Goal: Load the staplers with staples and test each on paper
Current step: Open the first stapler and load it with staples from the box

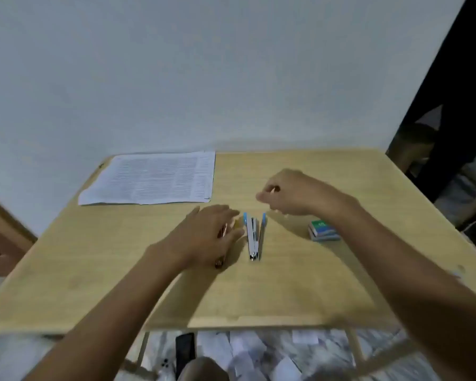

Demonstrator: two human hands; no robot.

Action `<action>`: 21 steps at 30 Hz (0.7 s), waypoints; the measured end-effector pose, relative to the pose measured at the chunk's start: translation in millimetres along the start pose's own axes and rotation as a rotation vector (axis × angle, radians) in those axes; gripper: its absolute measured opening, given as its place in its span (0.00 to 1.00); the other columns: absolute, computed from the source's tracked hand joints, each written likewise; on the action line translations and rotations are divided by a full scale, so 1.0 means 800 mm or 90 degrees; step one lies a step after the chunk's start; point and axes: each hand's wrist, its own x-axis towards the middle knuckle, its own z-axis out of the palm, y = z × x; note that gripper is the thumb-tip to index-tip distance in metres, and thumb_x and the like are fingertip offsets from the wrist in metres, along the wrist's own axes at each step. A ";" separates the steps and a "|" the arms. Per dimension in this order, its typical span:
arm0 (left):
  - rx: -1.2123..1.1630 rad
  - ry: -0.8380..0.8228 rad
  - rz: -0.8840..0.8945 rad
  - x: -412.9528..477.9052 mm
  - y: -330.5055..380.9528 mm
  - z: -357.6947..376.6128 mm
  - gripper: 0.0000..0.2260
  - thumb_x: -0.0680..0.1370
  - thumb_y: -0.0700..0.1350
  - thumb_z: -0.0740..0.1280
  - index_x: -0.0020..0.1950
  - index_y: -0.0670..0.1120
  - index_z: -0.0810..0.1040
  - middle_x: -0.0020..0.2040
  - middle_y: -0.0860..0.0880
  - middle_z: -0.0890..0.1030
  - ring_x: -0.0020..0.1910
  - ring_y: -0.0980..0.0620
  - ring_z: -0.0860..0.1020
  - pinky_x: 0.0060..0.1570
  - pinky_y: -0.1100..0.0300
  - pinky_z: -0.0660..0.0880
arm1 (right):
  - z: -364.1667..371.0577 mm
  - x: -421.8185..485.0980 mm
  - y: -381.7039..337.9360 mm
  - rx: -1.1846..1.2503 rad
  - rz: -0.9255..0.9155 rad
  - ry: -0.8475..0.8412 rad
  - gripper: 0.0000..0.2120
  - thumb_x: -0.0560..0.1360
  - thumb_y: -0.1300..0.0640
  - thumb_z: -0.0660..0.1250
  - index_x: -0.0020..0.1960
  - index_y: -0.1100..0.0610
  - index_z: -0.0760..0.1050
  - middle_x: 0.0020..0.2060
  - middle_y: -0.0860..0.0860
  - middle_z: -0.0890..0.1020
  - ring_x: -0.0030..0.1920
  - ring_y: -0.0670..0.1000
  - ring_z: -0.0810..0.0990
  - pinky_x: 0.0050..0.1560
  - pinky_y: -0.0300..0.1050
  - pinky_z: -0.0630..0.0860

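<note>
Clearly, opened blue stapler [254, 236] points away, hinge nearest.

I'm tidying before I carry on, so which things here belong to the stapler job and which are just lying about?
For the job: opened blue stapler, second stapler under the left hand, staple boxes, printed paper stack.
Lying about: black phone, white phone and paper scraps below the table.

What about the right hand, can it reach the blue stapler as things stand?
Probably yes: the right hand hangs just beyond the blue stapler, nothing between them; the left hand sits off to its side.
</note>
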 end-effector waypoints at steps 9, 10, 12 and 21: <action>-0.016 0.098 -0.007 -0.039 0.005 0.025 0.22 0.84 0.53 0.51 0.77 0.49 0.61 0.79 0.48 0.59 0.79 0.51 0.51 0.76 0.48 0.44 | 0.083 -0.047 -0.026 0.065 0.191 0.110 0.09 0.75 0.60 0.61 0.36 0.59 0.69 0.39 0.55 0.76 0.40 0.58 0.75 0.27 0.41 0.61; -0.046 0.138 -0.003 -0.045 0.009 0.026 0.22 0.84 0.53 0.53 0.76 0.48 0.64 0.78 0.47 0.62 0.79 0.51 0.54 0.76 0.50 0.47 | 0.087 -0.049 -0.027 0.061 0.196 0.119 0.11 0.75 0.60 0.61 0.34 0.58 0.67 0.39 0.55 0.75 0.40 0.58 0.74 0.28 0.42 0.61; -0.160 0.232 -0.012 -0.054 0.025 0.022 0.20 0.83 0.53 0.57 0.73 0.47 0.70 0.74 0.48 0.69 0.75 0.51 0.63 0.71 0.57 0.57 | 0.092 -0.054 -0.027 0.046 0.192 0.147 0.13 0.78 0.57 0.59 0.35 0.58 0.66 0.41 0.56 0.75 0.40 0.59 0.73 0.33 0.44 0.64; -0.569 0.304 -0.159 -0.088 0.090 0.002 0.17 0.76 0.60 0.67 0.55 0.50 0.83 0.41 0.49 0.83 0.37 0.50 0.80 0.44 0.52 0.79 | 0.105 -0.124 -0.045 0.336 0.040 0.362 0.09 0.79 0.49 0.63 0.49 0.55 0.72 0.40 0.46 0.81 0.42 0.50 0.81 0.42 0.50 0.78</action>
